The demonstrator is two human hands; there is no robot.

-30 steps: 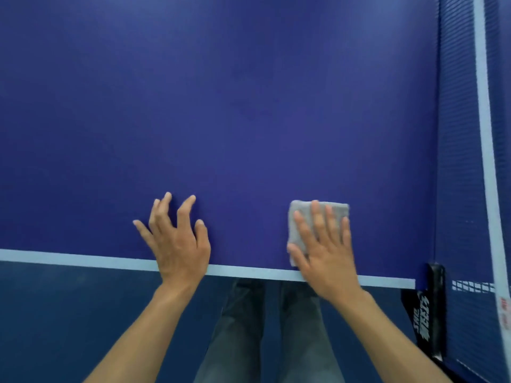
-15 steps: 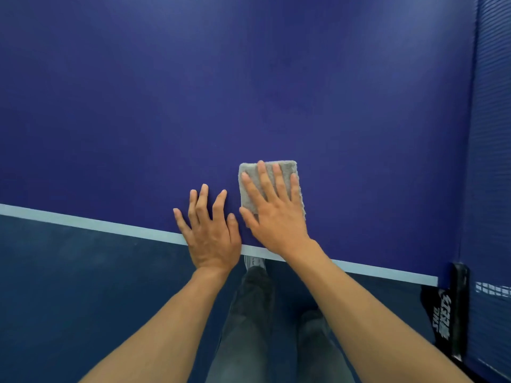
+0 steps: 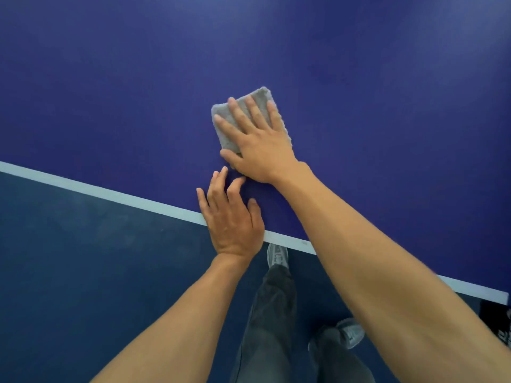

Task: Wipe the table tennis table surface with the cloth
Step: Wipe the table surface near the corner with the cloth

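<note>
Our right hand (image 3: 258, 145) presses flat on the cloth (image 3: 250, 117).
Left hand (image 3: 232, 217), fingers relaxed, rests at the table (image 3: 110, 92) edge.

Even soft light (edges bowed).

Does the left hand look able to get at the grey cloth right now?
Probably yes. The left hand rests on the table just short of the cloth, with bare surface between. The right hand lies flat over most of it, leaving its left edge free.

Dark blue, faintly scuffed floor (image 3: 83, 272)
</note>
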